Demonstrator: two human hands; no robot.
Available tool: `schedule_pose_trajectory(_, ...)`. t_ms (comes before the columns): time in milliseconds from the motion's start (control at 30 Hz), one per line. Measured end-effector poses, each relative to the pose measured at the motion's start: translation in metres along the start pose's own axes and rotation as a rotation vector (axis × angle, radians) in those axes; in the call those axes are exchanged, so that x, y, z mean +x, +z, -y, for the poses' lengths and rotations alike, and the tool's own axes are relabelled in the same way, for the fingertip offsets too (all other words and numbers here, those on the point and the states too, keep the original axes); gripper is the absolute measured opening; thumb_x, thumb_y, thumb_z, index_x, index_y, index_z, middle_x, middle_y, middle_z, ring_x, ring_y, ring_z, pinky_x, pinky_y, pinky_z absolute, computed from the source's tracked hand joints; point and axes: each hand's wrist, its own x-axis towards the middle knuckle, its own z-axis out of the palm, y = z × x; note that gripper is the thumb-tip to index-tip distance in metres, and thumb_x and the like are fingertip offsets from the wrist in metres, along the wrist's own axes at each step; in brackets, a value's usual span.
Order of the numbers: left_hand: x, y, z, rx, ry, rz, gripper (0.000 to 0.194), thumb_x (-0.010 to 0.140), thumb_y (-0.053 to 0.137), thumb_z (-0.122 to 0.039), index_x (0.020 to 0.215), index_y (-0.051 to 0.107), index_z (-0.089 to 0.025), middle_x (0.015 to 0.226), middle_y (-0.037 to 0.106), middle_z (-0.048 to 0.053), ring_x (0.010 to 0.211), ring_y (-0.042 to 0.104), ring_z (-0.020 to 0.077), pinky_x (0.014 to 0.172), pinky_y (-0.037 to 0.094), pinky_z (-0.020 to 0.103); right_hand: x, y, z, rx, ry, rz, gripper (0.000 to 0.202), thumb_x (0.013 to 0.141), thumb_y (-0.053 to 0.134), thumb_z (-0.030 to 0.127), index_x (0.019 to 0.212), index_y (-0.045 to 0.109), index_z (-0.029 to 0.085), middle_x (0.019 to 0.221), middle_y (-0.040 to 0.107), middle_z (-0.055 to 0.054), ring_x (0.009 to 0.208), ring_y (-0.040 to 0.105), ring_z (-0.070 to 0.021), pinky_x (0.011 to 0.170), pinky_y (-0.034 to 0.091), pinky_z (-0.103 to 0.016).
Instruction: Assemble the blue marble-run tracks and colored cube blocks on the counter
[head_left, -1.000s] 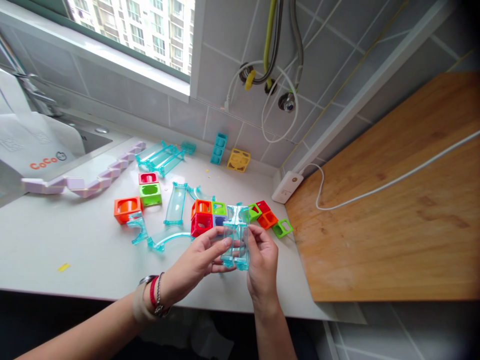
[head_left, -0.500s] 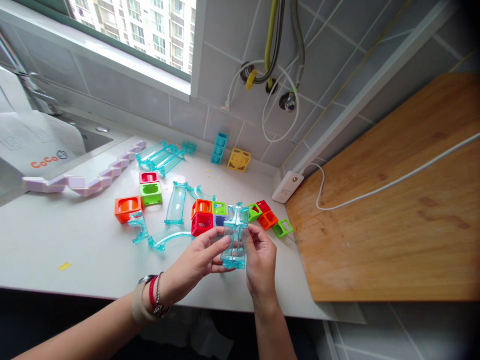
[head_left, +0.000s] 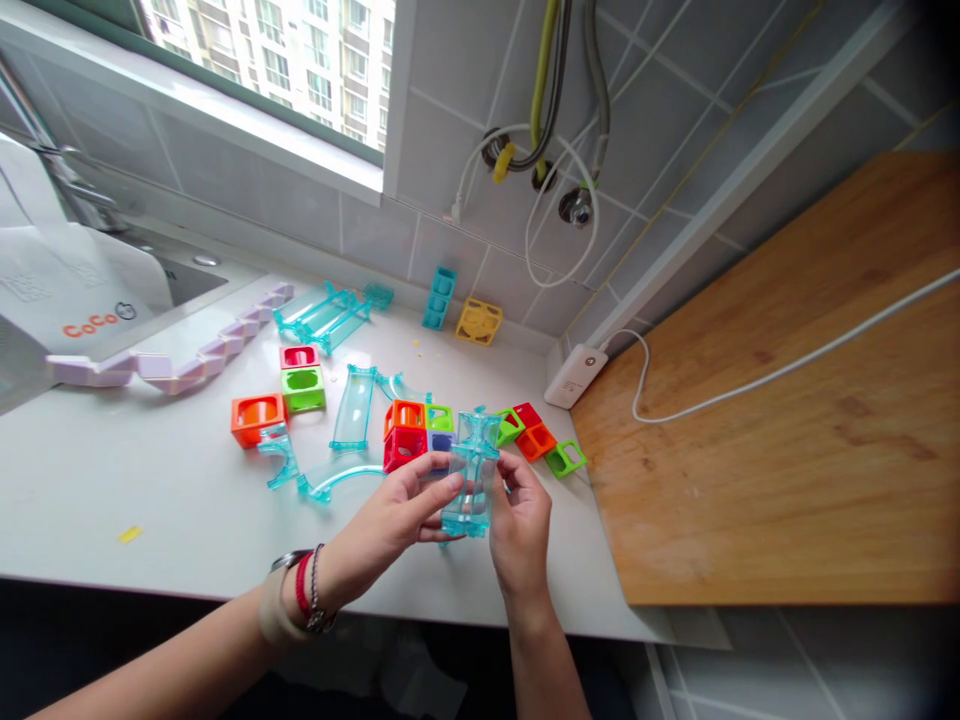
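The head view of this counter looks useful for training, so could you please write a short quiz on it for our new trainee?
1. Multiple choice: What is the left hand holding?
A) an orange block
B) clear teal plastic
C) a white cable

2. True or false: The red bracelet is on the right wrist.

3. Fill in the blank: In the picture, the block just left of the yellow block is the ___ one.

Key:
1. B
2. False; it is on the left.
3. Light blue
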Motion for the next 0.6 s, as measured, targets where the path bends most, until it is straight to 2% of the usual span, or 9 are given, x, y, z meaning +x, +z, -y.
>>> schedule_pose_trajectory(133, 0.000, -0.003, -0.002, 0.142, 0.066, -0.034, 0.048, 0.085, 0.076, -0.047, 0.123, 0.058, -0.023, 0.101, 0.075, 0.005, 0.088, 0.072, 0.0198, 0.067, 0.056, 0.025, -0.003, -0.005, 0.009, 0.019, -0.144, -0.021, 0.047, 0.097, 0.055, 0.053, 0.134, 0.061, 0.023, 0.130, 0.066, -0.012, 0.116, 0.063, -0.0269, 0.090, 0.055, -0.039)
schedule_pose_trajectory(233, -0.001, -0.003, -0.002, 0.224, 0.146, 0.011, 0.045, 0.087, 0.076, -0.041, 0.124, 0.059, -0.023, 0.111, 0.075, 0.007, 0.103, 0.072, 0.0230, 0.078, 0.058, 0.028, -0.008, -0.011, 0.016, 0.003, -0.307, 0.053, 0.060, 0.093, 0.063, 0.053, 0.146, 0.051, 0.028, 0.146, 0.055, -0.013, 0.128, 0.057, -0.0307, 0.100, 0.051, -0.047)
schedule_pose_trajectory(300, -0.003, -0.003, -0.001, 0.244, 0.214, 0.040, 0.043, 0.088, 0.076, -0.037, 0.124, 0.060, -0.023, 0.121, 0.073, 0.009, 0.115, 0.069, 0.0255, 0.091, 0.057, 0.032, -0.011, -0.014, 0.019, -0.064, -0.362, 0.084, 0.059, 0.091, 0.069, 0.044, 0.146, 0.051, 0.030, 0.147, 0.055, -0.012, 0.131, 0.056, -0.0316, 0.106, 0.047, -0.050)
schedule_pose_trajectory(367, -0.005, -0.003, 0.000, 0.251, 0.264, 0.043, 0.042, 0.088, 0.075, -0.036, 0.125, 0.060, -0.023, 0.129, 0.071, 0.010, 0.121, 0.066, 0.0278, 0.098, 0.056, 0.036, -0.013, -0.018, 0.021, -0.136, -0.391, 0.100, 0.054, 0.091, 0.071, 0.039, 0.142, 0.055, 0.031, 0.142, 0.059, -0.011, 0.132, 0.056, -0.0318, 0.108, 0.045, -0.051)
schedule_pose_trajectory(500, -0.006, -0.004, 0.000, 0.250, 0.290, 0.039, 0.044, 0.090, 0.074, -0.036, 0.129, 0.060, -0.022, 0.135, 0.068, 0.012, 0.123, 0.065, 0.0300, 0.099, 0.057, 0.039, -0.012, -0.023, 0.018, -0.181, -0.414, 0.092, 0.054, 0.086, 0.077, 0.046, 0.135, 0.061, 0.029, 0.135, 0.064, -0.012, 0.125, 0.061, -0.0328, 0.103, 0.050, -0.050)
schedule_pose_trajectory(600, -0.005, -0.004, -0.001, 0.251, 0.283, 0.034, 0.046, 0.089, 0.075, -0.035, 0.131, 0.061, -0.021, 0.134, 0.069, 0.012, 0.122, 0.066, 0.0301, 0.099, 0.058, 0.039, -0.010, -0.025, 0.015, -0.174, -0.408, 0.071, 0.056, 0.082, 0.082, 0.044, 0.132, 0.063, 0.028, 0.128, 0.066, -0.012, 0.114, 0.067, -0.0312, 0.095, 0.055, -0.046)
